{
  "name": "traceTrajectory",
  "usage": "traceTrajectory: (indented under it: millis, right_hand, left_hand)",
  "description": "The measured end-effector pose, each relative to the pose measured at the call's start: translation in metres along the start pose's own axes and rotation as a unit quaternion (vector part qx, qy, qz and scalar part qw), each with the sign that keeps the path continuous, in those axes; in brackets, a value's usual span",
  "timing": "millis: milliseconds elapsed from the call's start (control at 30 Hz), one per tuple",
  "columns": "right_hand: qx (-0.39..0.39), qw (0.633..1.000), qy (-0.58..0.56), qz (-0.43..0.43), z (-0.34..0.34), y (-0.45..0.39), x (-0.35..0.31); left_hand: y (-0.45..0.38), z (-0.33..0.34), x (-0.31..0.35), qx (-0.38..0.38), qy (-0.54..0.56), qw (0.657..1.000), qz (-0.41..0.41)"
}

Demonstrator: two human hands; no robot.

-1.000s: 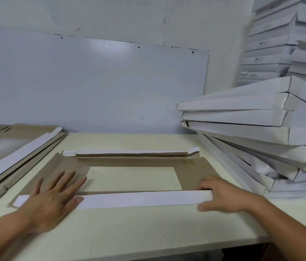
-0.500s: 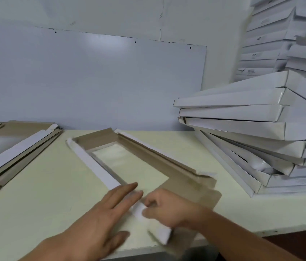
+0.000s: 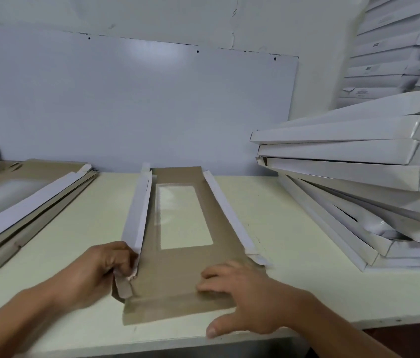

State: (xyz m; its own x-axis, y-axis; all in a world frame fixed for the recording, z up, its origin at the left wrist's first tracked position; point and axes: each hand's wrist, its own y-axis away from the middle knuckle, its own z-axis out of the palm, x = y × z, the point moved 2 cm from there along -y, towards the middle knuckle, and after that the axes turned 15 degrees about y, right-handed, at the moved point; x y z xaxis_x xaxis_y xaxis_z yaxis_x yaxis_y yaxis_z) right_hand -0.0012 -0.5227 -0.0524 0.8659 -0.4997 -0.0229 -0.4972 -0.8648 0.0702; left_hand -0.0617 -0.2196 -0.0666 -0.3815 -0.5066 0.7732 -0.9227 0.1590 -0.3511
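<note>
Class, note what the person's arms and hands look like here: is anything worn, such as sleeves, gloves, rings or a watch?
Both the left hand and the right hand are bare: no gloves, no rings, no watch or wristband shows. The left forearm and right forearm are uncovered to the frame's edge; no sleeve is in view.

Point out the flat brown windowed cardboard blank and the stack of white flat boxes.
flat brown windowed cardboard blank (image 3: 178, 275): head view, bare panel below the window.
stack of white flat boxes (image 3: 332, 152): head view, an upper box's side wall.
</note>
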Motion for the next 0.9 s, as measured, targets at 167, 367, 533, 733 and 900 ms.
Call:
traceTrajectory:
  millis: [167,367,533,733,900]
  right_hand:
    - [0.048,0.996,0.071,0.041,-0.002,0.005,0.016]
    - [0.046,0.995,-0.006,0.092,0.001,-0.012,0.019]
    - [0.064,0.993,0.0,0.099,0.002,-0.019,0.013]
    - [0.04,0.99,0.102,0.089,0.026,-0.027,-0.015]
    - [-0.044,0.996,0.045,0.063,0.034,-0.031,-0.035]
  left_hand:
    - [0.009,-0.02,0.003,-0.11,-0.029,0.989,-0.092]
    - [0.012,0.005,0.034,-0.103,-0.159,0.98,-0.063]
    - [0.002,0.03,0.038,0.022,-0.214,0.975,-0.047]
    - [-0.003,0.065,0.044,0.051,-0.407,0.911,0.032]
    - [0.001,0.085,0.048,-0.014,-0.455,0.886,0.087]
